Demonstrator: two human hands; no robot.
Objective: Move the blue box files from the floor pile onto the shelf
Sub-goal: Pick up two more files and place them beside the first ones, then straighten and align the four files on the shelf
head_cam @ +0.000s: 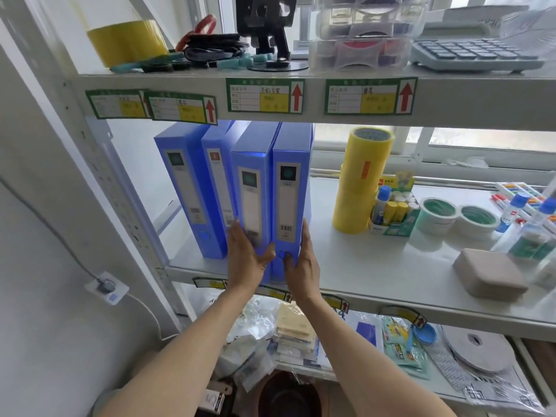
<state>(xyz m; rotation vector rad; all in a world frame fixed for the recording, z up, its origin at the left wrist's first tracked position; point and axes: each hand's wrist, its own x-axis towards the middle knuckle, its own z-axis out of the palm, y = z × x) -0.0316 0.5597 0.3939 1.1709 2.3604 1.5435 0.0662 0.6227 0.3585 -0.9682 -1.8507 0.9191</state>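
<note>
Several blue box files stand upright, spines out, at the left end of the middle shelf [391, 284]. The rightmost blue box file [291, 188] sits at the shelf's front edge with my right hand [301, 263] flat against its right side and the thumb on the spine's finger hole. My left hand [248, 254] lies over the lower spine of the neighbouring blue box file [251, 182], its thumb touching the rightmost file's left edge. Two more files [188, 188] lean slightly at the far left. The floor pile is out of view.
Right of the files stand a stack of yellow tape rolls [361, 182], a box of glue sticks [391, 212], white tape rolls [439, 215], glue bottles and a beige case [490, 278]. The upper shelf edge [301, 97] hangs close above the files. A shelf post [120, 188] bounds the left.
</note>
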